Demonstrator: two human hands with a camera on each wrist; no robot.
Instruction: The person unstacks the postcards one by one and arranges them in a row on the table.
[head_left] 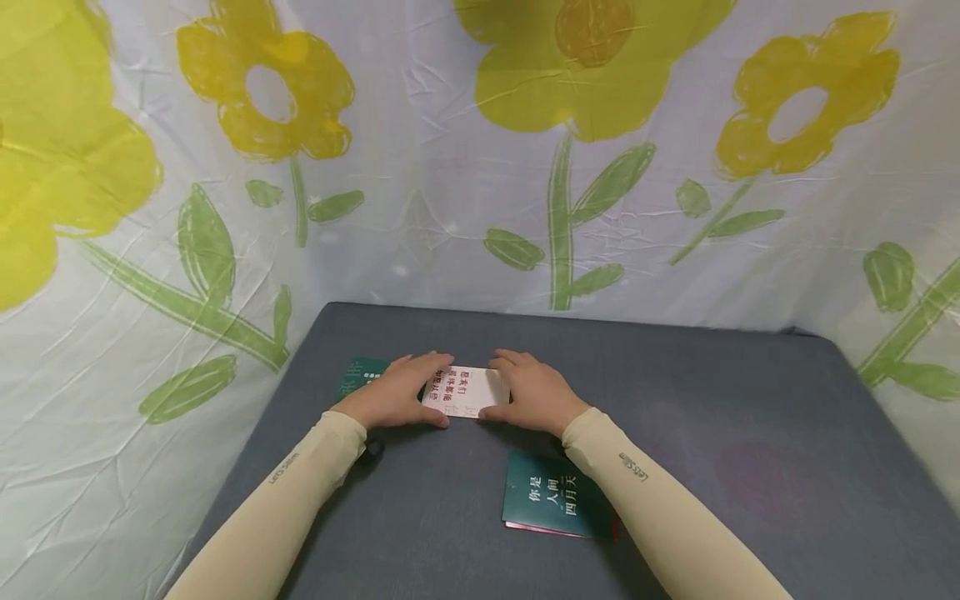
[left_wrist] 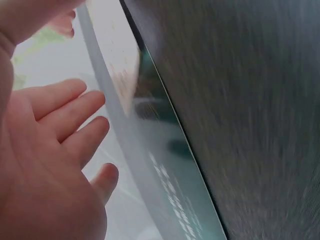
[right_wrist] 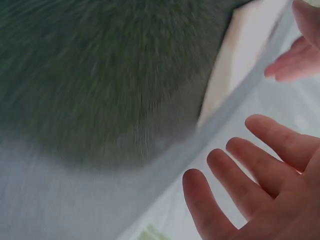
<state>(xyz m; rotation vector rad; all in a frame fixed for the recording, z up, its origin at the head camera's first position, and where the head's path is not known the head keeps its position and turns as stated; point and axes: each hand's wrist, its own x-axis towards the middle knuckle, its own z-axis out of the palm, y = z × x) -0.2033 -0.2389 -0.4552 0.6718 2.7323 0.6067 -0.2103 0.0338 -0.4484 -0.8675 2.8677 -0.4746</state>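
Note:
A white card with red writing (head_left: 467, 392) lies between my two hands, in the middle of the dark table in the head view. My left hand (head_left: 405, 390) is at the card's left end, thumb and fingers spread to either side of it. In the left wrist view its fingers (left_wrist: 75, 115) are loosely extended and apart. Partly hidden behind that hand is a dark green booklet (head_left: 362, 375), which meets the white card's left end. At the right end, my right hand (head_left: 538, 393) is placed the same way, its fingers (right_wrist: 240, 170) relaxed and spread in the right wrist view.
Nearer me, a second green booklet with white characters (head_left: 551, 498) lies partly under my right forearm. The grey table (head_left: 697, 417) stretches away to the right. A white curtain with yellow flowers (head_left: 420, 208) hangs around the table's back and sides.

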